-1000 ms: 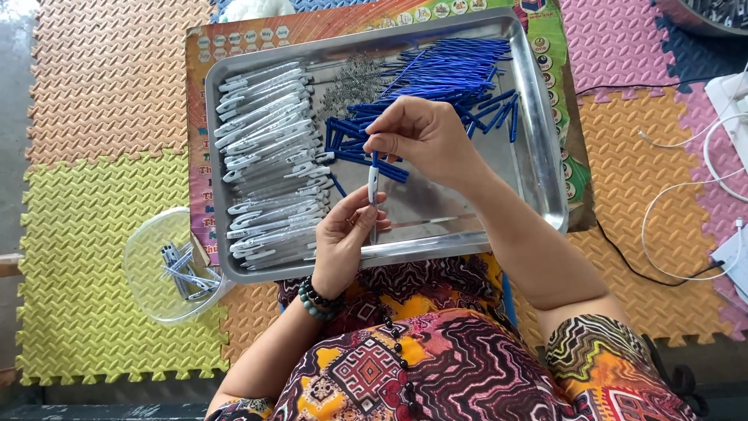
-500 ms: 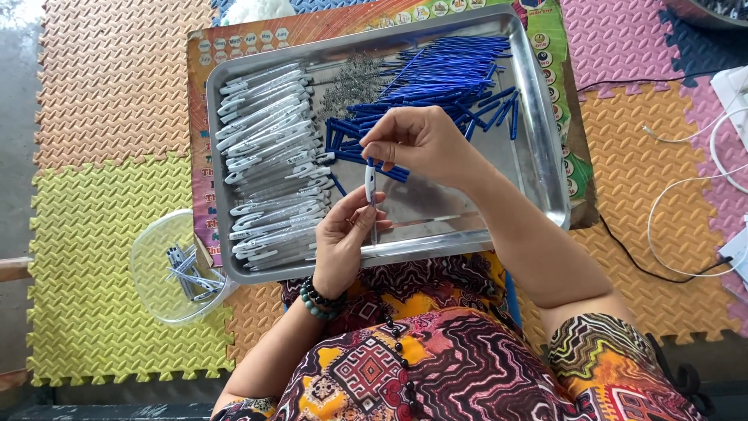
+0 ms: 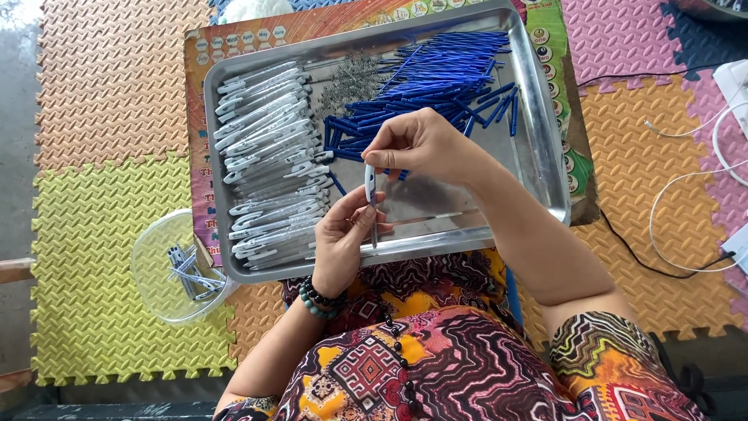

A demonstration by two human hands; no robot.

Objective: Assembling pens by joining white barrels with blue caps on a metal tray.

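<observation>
Pen barrel (image 3: 370, 184), pale and upright above the steel tray (image 3: 545, 148), is sitting pinched in my left hand (image 3: 340, 242); my right hand (image 3: 417, 144) is closing fingertips on its top (probably seating a part). Next I'm judging a straight, gentle push.

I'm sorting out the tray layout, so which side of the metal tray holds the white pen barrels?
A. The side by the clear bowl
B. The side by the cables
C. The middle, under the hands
A: the white pen barrels fill the metal tray end nearest the clear bowl.
</observation>
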